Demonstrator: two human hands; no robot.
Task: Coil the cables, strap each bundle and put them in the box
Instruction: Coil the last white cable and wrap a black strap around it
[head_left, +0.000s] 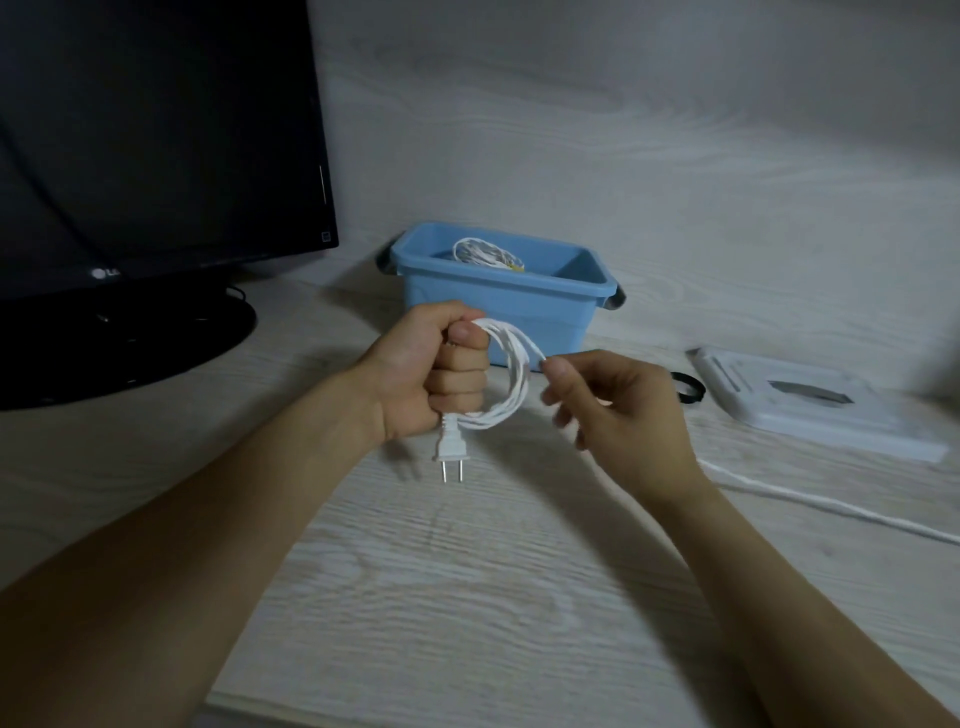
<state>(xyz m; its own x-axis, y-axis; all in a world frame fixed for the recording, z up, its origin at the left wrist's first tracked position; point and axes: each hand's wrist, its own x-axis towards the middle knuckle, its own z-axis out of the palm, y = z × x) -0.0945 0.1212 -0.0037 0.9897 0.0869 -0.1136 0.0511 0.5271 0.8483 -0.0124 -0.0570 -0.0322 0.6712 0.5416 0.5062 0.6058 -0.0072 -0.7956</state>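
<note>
White cable coil (511, 379) gripped in left hand (431, 371); right hand (618, 410) pinches its strand; box (501, 291) behind.

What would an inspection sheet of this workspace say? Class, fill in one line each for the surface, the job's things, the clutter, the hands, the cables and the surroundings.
Surface: pale wood-grain desk.
Job's things: blue box at the back, holding one coiled white bundle; black strap lying on the desk right of the right hand.
Clutter: flat white device at right.
Hands: left hand grips the white cable coil, plug hanging below; right hand pinches the cable by the coil.
Cables: a loose white cable trails right across the desk.
Surroundings: dark monitor at left; pale wall behind.
</note>
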